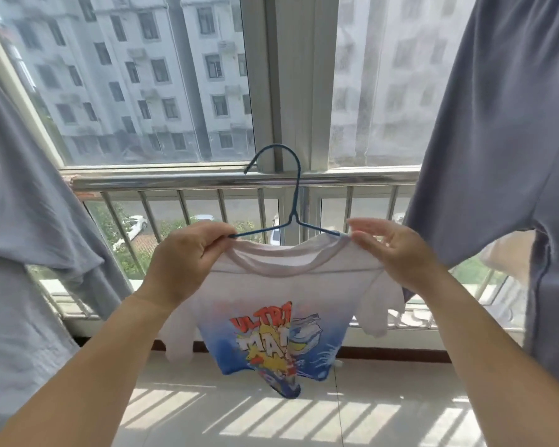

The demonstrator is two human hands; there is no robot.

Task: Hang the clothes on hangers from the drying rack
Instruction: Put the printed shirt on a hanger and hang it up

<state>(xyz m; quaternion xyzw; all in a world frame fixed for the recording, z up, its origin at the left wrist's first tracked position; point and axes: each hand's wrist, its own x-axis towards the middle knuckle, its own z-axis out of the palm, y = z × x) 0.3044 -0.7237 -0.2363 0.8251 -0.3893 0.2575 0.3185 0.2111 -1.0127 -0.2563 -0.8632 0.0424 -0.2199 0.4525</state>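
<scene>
Both hands are up in front of the window, and between them hangs a small white T-shirt [278,317] with a bright cartoon print in red, yellow and blue across its lower half. The shirt sits on a blue wire hanger [291,217], whose hook stands upright and free in the air, in front of the window frame [291,75] and not caught on anything that can be seen.

The left hand [184,259] grips the left shoulder of the shirt: its fingers [213,240] are curled and pinched on the collar edge right where the tip of the hanger's arm pokes out. The right hand [397,253] is at the right shoulder, thumb and fingertips pressed onto the fabric at the collar, where the hanger's other arm slips under the cloth; the remaining fingers are loosely bent, not spread.

The neckline sags in a curve between the 2 hands, and the short sleeves droop below each wrist. The hem hangs above the pale tiled floor [271,414], which is striped with sunlight.

Behind the shirt runs a metal railing [207,182] with upright bars. On either side hang large grey-blue garments: one on the left [29,221], one on the right [497,124]. What they hang from is out of view. Through the glass, grey apartment blocks [136,75], trees and parked cars down below.
</scene>
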